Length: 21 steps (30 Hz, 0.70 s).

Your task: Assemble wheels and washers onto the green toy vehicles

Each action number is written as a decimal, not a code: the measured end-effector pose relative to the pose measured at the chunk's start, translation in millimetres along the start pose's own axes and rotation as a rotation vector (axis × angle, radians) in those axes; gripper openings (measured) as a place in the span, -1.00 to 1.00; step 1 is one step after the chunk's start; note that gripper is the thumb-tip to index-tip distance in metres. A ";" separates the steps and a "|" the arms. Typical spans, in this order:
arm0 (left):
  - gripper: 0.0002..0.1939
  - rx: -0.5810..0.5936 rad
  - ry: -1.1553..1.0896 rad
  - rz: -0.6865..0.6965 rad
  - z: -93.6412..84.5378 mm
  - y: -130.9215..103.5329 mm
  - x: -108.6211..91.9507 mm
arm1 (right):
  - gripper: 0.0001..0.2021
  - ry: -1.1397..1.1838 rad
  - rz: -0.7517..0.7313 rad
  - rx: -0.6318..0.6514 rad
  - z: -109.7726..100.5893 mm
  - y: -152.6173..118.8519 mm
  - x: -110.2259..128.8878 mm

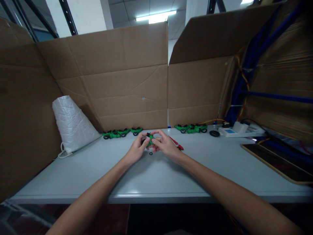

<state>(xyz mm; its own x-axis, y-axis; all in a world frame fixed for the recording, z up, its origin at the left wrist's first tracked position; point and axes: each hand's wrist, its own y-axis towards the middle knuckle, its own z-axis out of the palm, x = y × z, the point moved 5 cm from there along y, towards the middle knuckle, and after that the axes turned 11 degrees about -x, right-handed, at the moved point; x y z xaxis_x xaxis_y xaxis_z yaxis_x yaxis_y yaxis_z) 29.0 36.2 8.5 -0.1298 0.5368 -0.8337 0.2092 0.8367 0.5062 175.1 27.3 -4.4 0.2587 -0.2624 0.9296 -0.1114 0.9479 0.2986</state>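
Observation:
Above the middle of the white table, my left hand (138, 146) and my right hand (165, 145) together grip a small green toy car (150, 139) with black parts. Fingers of both hands close around it and hide much of its body. A small black ring (151, 153) lies on the table just below my hands. Behind my right hand, a red tool-like thing (176, 143) lies partly hidden; its exact kind does not show.
Green toy cars with black wheels stand along the back, a left group (117, 133) and a right group (192, 128). Nearby are a black coil (214, 133), a white power strip (241, 130), a dark tablet-like panel (276, 161) and a white padded bag (73, 127). Cardboard walls (127, 81) enclose the table (97, 176).

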 end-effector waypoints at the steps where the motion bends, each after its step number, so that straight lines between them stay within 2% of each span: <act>1: -0.57 0.007 0.015 0.005 0.6 -0.8 0.8 | -0.51 -0.011 -0.013 -0.007 0.0 0.5 -1.1; 5: -0.59 -0.011 0.121 0.045 -2.6 -0.6 1.1 | -0.57 -0.056 -0.090 -0.028 0.2 1.7 1.7; 11: -0.61 -0.033 0.116 0.030 -6.6 1.9 -1.9 | -0.64 -0.152 -0.148 0.079 3.5 -2.0 8.9; 17: -0.60 -0.064 0.154 0.048 -5.5 -0.8 -0.7 | -0.68 -0.167 -0.149 0.120 0.4 -0.5 4.6; 21: -0.56 -0.082 0.081 -0.036 -4.2 4.3 6.6 | -0.66 -0.129 -0.140 0.089 -0.8 4.5 5.9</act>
<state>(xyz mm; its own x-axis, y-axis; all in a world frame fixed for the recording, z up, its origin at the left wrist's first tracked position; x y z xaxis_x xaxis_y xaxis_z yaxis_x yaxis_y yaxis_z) 25.0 43.8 6.2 -0.2147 0.5108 -0.8324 0.1239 0.8597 0.4956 176.9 30.2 2.3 0.1536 -0.4171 0.8958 -0.1687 0.8822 0.4397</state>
